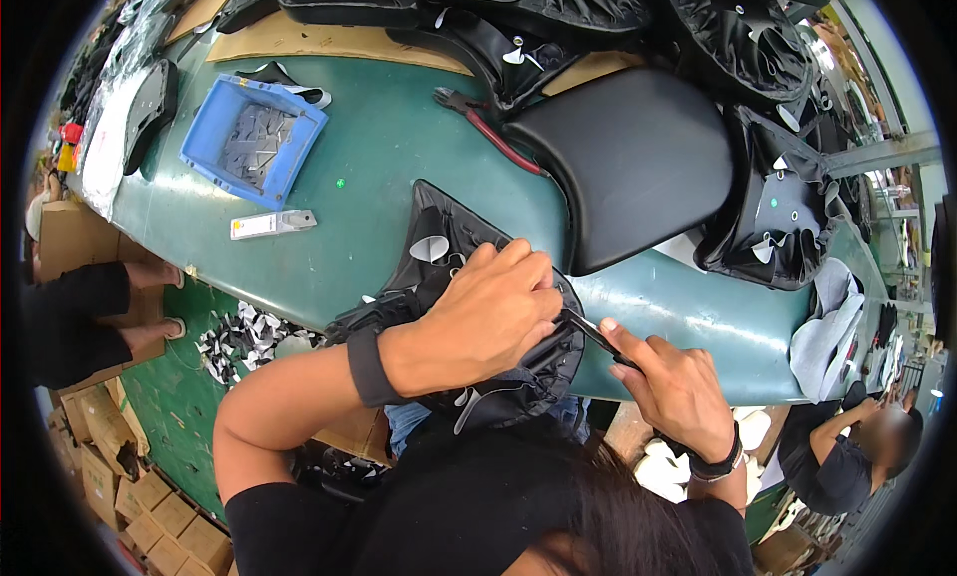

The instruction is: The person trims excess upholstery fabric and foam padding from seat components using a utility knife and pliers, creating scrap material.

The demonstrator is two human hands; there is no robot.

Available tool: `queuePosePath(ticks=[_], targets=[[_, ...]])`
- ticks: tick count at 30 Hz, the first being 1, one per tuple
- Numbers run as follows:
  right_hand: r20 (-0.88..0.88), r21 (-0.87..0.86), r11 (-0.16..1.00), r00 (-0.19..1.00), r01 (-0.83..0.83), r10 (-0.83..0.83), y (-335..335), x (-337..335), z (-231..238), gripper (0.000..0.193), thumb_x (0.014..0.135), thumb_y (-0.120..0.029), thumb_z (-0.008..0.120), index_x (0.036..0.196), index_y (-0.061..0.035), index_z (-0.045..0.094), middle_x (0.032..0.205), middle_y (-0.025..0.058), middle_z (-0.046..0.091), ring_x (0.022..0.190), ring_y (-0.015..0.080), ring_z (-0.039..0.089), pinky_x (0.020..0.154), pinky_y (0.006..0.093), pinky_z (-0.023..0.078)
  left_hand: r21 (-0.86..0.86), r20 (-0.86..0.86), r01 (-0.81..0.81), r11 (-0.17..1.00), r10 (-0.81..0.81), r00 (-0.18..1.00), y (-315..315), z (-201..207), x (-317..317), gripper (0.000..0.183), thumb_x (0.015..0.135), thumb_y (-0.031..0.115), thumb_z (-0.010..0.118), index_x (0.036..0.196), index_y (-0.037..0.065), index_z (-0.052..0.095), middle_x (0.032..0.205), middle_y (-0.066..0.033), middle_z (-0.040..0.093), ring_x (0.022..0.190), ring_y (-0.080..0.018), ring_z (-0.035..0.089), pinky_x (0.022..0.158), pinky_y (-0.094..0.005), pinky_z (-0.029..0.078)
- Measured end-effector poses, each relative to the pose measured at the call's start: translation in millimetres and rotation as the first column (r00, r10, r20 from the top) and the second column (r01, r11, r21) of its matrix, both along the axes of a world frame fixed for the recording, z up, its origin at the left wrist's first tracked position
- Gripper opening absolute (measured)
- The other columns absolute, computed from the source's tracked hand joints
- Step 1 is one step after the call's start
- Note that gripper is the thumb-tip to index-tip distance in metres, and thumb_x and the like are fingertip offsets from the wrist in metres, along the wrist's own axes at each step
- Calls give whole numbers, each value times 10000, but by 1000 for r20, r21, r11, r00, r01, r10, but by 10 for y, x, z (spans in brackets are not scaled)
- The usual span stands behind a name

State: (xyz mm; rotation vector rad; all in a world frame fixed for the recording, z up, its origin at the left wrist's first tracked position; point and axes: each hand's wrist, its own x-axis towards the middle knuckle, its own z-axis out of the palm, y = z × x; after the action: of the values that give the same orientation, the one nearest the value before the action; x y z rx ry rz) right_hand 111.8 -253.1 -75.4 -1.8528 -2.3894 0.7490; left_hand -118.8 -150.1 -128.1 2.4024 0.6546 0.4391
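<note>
An upside-down black seat (439, 247), with gathered black cover fabric and pale flaps on its underside, lies at the table's near edge in front of me. My left hand (488, 307) is closed on the seat's black cover, its fingers curled near the right rim. My right hand (673, 382) is closed round a slim black tool (598, 339), whose tip reaches the cover's edge beside my left fingers. Its exact kind I cannot make out. A finished black seat (638, 157) rests right side up beyond my hands, and red-handled pliers (488, 133) lean against its left side.
On the green table (369, 128), a blue bin (224, 177) holds small grey metal pieces, with a cutter-like boxed item (271, 223) near it. Several black seats (558, 8) crowd the far side. Scraps (249, 342) cover the floor at left. Other people are at both sides.
</note>
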Motion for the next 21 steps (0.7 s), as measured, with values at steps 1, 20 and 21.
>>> queuePosePath(ticks=[1,20,21], targets=[[-5,-5,1000,1000,1,-1,13,-12,-22,515,886,-226,658,1379,-225,509,665,104,550,513,320,563,483,421,430,-69,69,16,997,-11,998,5,-4,-5,168,833,237,681,835,77,631,898,-54,556,898,-236,502,761,-358,359],[-284,27,957,920,289,-270,55,-665,-280,537,896,-183,646,1398,-121,467,820,181,657,675,419,621,610,490,487,-947,281,87,309,668,689,603,76,-63,316,840,118,671,624,79,443,680,48,438,656,-63,392,603,-260,326],[-281,34,957,921,290,-269,154,-666,-201,537,896,-183,646,1398,-121,467,820,181,657,675,419,621,610,490,487,-952,191,-8,305,616,764,582,116,-66,331,843,133,680,628,77,435,686,39,437,642,-66,388,583,-261,322]])
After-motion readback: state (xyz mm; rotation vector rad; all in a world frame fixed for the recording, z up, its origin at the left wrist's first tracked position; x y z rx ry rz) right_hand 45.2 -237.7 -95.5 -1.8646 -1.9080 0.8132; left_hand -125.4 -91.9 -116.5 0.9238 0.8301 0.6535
